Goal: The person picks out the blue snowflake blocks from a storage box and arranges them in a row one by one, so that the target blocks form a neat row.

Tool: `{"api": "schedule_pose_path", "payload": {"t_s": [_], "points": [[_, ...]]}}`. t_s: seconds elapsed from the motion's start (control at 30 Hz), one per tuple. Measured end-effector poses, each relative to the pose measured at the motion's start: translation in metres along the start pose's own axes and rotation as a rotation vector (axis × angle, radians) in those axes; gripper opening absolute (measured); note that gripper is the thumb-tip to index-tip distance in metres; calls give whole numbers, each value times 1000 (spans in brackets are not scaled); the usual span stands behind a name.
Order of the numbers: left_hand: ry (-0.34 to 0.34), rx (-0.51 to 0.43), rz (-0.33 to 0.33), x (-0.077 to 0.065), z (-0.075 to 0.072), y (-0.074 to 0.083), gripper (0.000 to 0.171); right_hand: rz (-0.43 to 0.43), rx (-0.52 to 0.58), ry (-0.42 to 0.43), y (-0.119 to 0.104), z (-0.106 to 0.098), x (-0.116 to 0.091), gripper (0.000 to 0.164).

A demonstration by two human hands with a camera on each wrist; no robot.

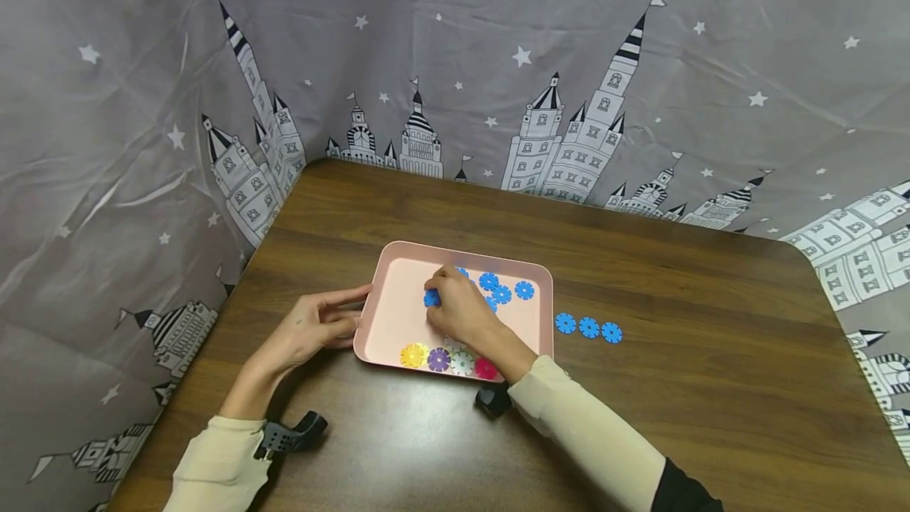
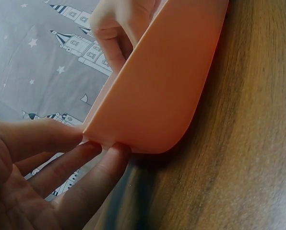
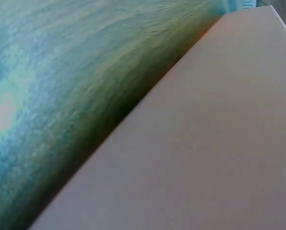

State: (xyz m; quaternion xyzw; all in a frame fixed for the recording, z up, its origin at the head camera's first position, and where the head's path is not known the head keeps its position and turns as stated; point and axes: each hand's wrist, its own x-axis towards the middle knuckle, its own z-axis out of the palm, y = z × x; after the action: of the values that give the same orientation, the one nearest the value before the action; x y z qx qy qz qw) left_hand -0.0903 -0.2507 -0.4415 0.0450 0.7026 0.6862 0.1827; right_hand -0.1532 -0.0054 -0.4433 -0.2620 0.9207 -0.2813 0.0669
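Note:
In the head view, my right hand (image 1: 458, 306) reaches into a shallow pink tray (image 1: 380, 330) and pinches a blue notched plastic disc (image 1: 431, 298) between thumb and fingers. More blue discs (image 1: 489, 281) lie in the tray's far right part, some partly covered by that hand. My left hand (image 1: 309, 326) touches the tray's left side with fairly straight fingers. In the left wrist view, its fingertips (image 2: 116, 153) press against the tray's outer wall and rim. The right wrist view shows only the tray's outer wall (image 3: 196, 129) beside the table, not the hand.
Along the tray's near side lie a yellow disc (image 1: 412, 355), a purple disc (image 1: 438, 359), a whitish disc (image 1: 462, 363) and a pink-red disc (image 1: 486, 368). A row of 3 blue discs (image 1: 588, 328) is on the wooden table (image 1: 711, 354), right of the tray. A grey castle-print curtain (image 1: 441, 38) hangs behind.

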Motion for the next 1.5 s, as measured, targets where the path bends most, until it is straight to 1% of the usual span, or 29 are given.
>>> {"api": "schedule_pose_path", "payload": {"t_s": [0.2,0.37,0.57,0.67,0.77,0.9,1.13,1.23,1.3,1.5], "points": [[6,6,1,1,1,0,54,12,65,9,2,-3,-2,29],[1,-3,11,0,1,0,55,32,164,35,8,-8,-7,29],[7,7,7,0,1,1,55,70,306,92,17,-20,-22,31],[6,16,9,1,2,0,55,92,351,118,22,-28,-33,32],[3,26,15,2,2,1,55,101,362,152,29,-35,-43,31],[3,44,23,1,3,2,55,110,359,224,39,-43,-55,31],[4,60,13,1,3,0,57,147,359,326,57,-55,-76,34],[8,64,7,1,3,-1,56,161,405,350,65,-59,-85,33],[7,69,8,1,3,-1,57,173,416,363,71,-61,-91,33],[-1,74,17,3,4,0,57,237,461,391,88,-69,-110,34]]}}
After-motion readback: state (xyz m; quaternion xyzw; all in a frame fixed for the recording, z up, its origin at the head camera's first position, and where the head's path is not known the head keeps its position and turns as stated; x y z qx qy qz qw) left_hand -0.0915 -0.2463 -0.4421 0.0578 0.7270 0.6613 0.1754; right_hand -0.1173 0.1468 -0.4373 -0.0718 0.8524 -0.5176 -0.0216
